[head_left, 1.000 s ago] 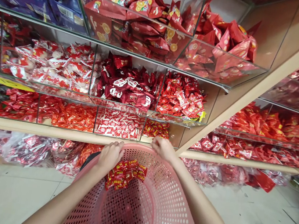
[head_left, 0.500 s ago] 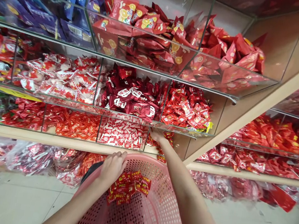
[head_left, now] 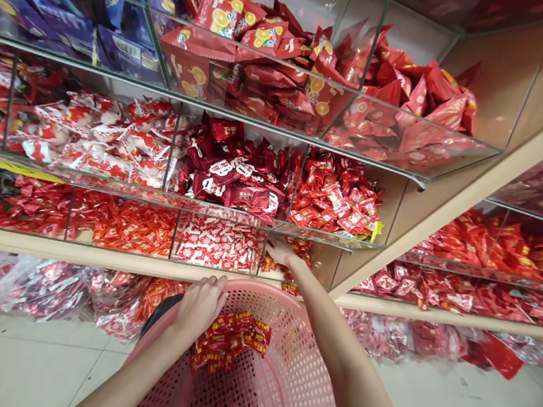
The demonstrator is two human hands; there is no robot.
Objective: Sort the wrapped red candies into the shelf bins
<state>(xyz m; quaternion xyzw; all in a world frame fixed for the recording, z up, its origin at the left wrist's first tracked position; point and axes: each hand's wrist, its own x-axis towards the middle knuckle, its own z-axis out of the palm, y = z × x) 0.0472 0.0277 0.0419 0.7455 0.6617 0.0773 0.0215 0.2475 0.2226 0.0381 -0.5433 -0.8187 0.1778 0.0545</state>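
Note:
A pink perforated plastic basket (head_left: 319, 365) stands below the shelves with its rim against the shelf edge. My left hand (head_left: 199, 304) is closed over the basket's left rim, fingers curled on its edge. Inside the basket lies a small heap of red and yellow wrapped candies (head_left: 232, 339). My right hand (head_left: 282, 252) reaches into the lowest bin, its fingers stretched to the left among more red and yellow candies (head_left: 299, 248). The fingertips are partly hidden by the candies and the bin; I see nothing held in them.
White and red candies (head_left: 218, 243) fill the bin left of my right hand. A clear shelf panel (head_left: 229, 214) runs just above that hand. A slanted wooden divider (head_left: 451, 215) rises on the right. Bagged sweets (head_left: 44, 289) lie under the shelf.
My right hand has shifted slightly left and down among the candies in the lowest bin. My left hand keeps its hold on the basket rim. The view has moved slightly.

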